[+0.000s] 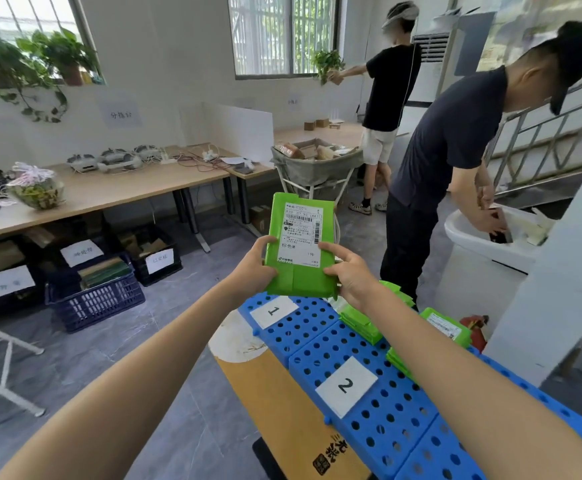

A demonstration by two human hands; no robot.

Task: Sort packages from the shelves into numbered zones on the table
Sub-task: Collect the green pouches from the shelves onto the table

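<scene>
A green package (300,247) is being held just above the label 1 (274,311), pinched at its lower edges by fingers (332,250) of the left hand (255,266) and right hand (350,275). A misread sticker, hence a wrong zone, is arguably being risked. Right of the label 1, space is being crowded by other green packages (362,322) on the blue desk (386,420).

Both hands, left hand (253,268) and right hand (350,277), grip a green package (300,251).
</scene>
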